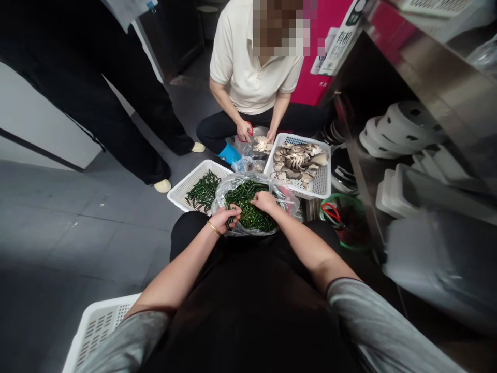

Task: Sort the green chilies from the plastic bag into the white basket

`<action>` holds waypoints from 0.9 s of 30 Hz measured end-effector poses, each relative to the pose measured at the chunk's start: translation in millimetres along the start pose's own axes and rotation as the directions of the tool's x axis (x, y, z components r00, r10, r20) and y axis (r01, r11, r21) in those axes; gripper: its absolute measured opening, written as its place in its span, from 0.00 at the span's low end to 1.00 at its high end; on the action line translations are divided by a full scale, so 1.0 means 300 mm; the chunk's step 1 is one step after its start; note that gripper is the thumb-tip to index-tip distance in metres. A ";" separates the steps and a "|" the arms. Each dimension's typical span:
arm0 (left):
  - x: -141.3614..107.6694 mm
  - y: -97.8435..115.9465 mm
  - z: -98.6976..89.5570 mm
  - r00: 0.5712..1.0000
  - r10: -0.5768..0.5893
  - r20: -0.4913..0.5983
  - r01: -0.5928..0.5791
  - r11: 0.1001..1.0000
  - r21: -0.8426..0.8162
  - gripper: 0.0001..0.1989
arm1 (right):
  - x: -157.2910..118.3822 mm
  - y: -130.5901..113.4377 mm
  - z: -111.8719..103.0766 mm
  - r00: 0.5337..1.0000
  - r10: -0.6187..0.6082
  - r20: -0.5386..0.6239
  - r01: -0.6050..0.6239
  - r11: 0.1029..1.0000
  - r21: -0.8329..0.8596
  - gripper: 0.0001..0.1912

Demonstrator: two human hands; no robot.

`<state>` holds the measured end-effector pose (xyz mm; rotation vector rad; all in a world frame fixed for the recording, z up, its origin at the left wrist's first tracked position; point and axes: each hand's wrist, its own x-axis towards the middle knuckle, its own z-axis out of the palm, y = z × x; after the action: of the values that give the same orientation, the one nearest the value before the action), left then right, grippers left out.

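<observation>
A clear plastic bag (220,192) full of thin green chili peppers (248,207) sits open between my knees. My left hand (225,217), with a gold bracelet at its wrist, is closed around a few green chilies at the bag's left side. Over the heap, my right hand (265,201) is pinched at the fingertips; what lies between them is too small to make out. Just left of the bag, a white perforated basket (179,190) holds more green chilies (204,190).
Opposite me a seated person (256,77) holds red-handled scissors (245,135) and mushrooms beside a white basket (324,178) of mushrooms. Another person stands at left. Red-handled scissors (331,211) lie on a green basket (359,243). A metal shelf with containers (396,194) lines the right.
</observation>
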<state>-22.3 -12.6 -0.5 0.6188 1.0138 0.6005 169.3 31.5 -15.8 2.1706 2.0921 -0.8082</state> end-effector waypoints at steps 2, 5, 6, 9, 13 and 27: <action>0.014 -0.009 0.007 0.997 0.006 -0.079 -0.001 0.998 0.062 0.12 | -0.013 0.013 0.006 0.999 0.031 0.009 -0.032 0.961 0.276 0.09; 0.045 -0.031 0.030 0.986 0.089 -0.140 -0.061 0.979 0.195 0.15 | -0.072 0.026 0.016 0.988 0.045 0.148 -0.139 0.679 0.721 0.08; 0.056 -0.040 0.039 0.984 0.117 -0.138 -0.080 0.965 0.251 0.16 | -0.096 0.024 0.022 0.982 0.033 0.188 -0.174 0.563 0.808 0.08; 0.081 -0.063 0.063 0.991 0.130 -0.040 -0.103 0.909 0.404 0.16 | -0.154 0.003 0.041 0.965 -0.018 0.261 -0.234 0.386 0.892 0.07; 0.077 -0.060 0.064 0.990 0.130 0.056 -0.141 0.873 0.468 0.19 | -0.180 -0.015 0.031 0.948 -0.050 0.313 -0.270 0.392 0.879 0.09; -0.003 -0.002 0.046 0.959 -0.049 0.279 -0.006 0.982 0.190 0.15 | -0.214 -0.026 -0.009 0.915 -0.283 -0.288 0.357 0.900 0.249 0.19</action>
<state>-10.1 -16.2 4.9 0.8358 0.8109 0.3839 165.0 -26.2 12.9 2.1861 2.6670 -0.9798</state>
